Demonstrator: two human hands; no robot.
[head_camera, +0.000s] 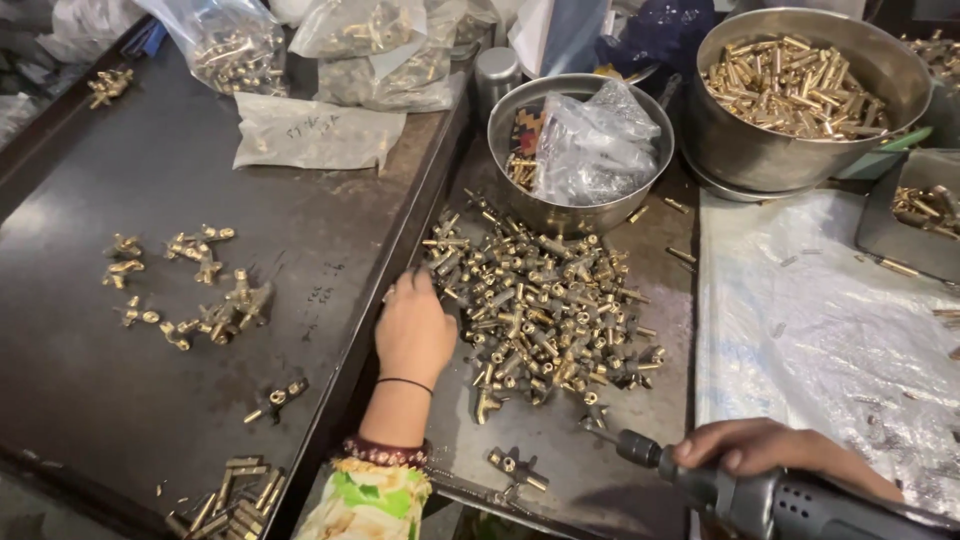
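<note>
My left hand (413, 325) reaches palm-down to the left edge of a heap of small brass fittings (545, 310) on a dark metal table; its fingertips touch the nearest pieces, and whether it grips one is hidden. My right hand (770, 452) holds a grey power screwdriver (740, 490) at the lower right, its tip pointing left toward the heap. A couple of loose fittings (515, 468) lie just in front of the tool's tip.
Two steel bowls stand behind the heap: one (520, 110) with a plastic bag, a bigger one (770, 150) full of brass pins. Scattered fittings (200, 290) lie on the left tray, with bagged parts (235, 45) at the back. Plastic sheeting (810, 330) covers the right.
</note>
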